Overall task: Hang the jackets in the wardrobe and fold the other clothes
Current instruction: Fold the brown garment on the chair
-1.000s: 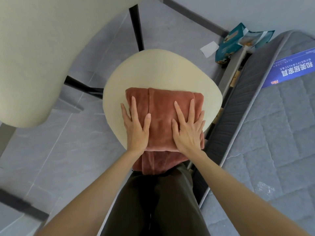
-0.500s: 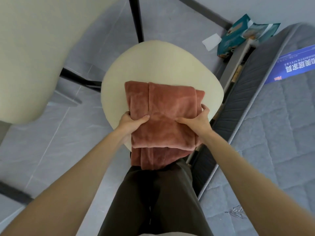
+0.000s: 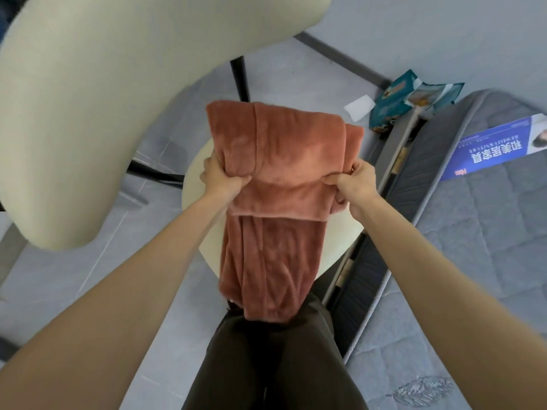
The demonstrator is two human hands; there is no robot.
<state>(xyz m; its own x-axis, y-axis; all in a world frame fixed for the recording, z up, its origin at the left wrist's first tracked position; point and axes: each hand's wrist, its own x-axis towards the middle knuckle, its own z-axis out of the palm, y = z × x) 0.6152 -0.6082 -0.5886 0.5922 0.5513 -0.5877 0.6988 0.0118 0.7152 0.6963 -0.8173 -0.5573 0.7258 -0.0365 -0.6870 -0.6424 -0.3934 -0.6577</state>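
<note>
- The left hand [image 3: 222, 179] and the right hand [image 3: 355, 184] each grip one side of the folded pink cloth [image 3: 284, 155], above the round seat [image 3: 337, 241].
- The loose bottom hangs down. The fold could fall open, since only the top is held.
- Half a second ago the cloth lay on the seat. Now it is lifted, maybe all the way off.

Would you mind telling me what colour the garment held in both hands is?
The garment is rust pink, plain; the head view shows it.

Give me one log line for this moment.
left hand: grips garment | right hand: grips garment | garment: folded, held over chair seat, lower end hanging
</note>
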